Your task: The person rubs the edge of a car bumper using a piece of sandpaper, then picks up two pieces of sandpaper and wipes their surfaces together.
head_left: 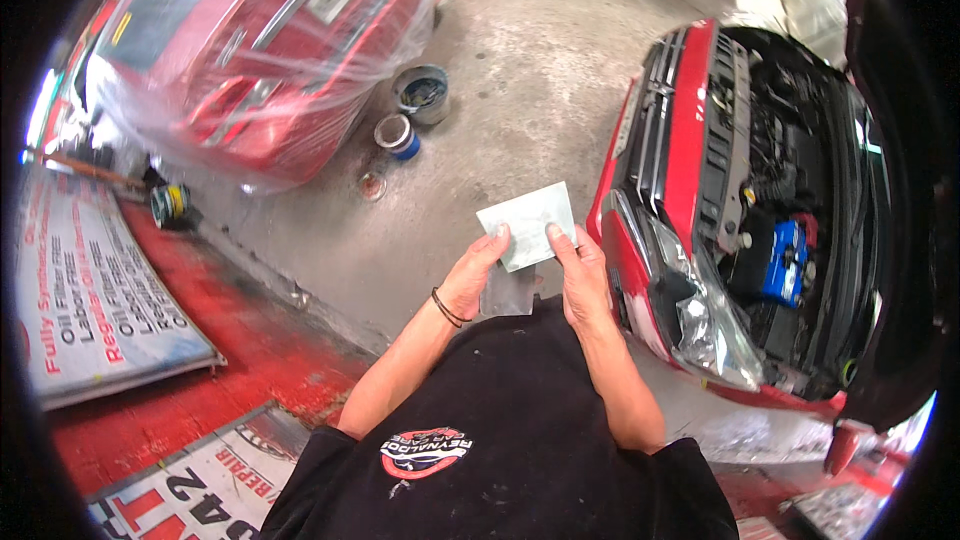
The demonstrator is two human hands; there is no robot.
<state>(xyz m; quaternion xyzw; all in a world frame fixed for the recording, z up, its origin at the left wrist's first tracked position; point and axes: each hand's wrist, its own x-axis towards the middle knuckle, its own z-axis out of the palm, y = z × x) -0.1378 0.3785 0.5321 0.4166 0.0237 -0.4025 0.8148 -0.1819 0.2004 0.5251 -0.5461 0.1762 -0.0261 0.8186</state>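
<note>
A pale greenish-white, squarish sheet (530,222) is held flat in front of my body, with its far corners pointing away from me. My left hand (474,270) grips its near left corner, thumb on top. Across from it, my right hand (584,278) pinches the near right side, its thumb also on top and the fingers underneath. A greyish, see-through flat piece (510,294) shows below the sheet, beside the left palm. Whether the left fingers hold that piece too is hidden. A dark band circles my left wrist.
At the far left stands a red car (270,120) under clear plastic film. Near it on the concrete are a dark bucket (421,92), a blue-sided can (397,138) and a small round lid (372,187). Close on the right is a red car with its hood raised and headlight (715,325) exposed.
</note>
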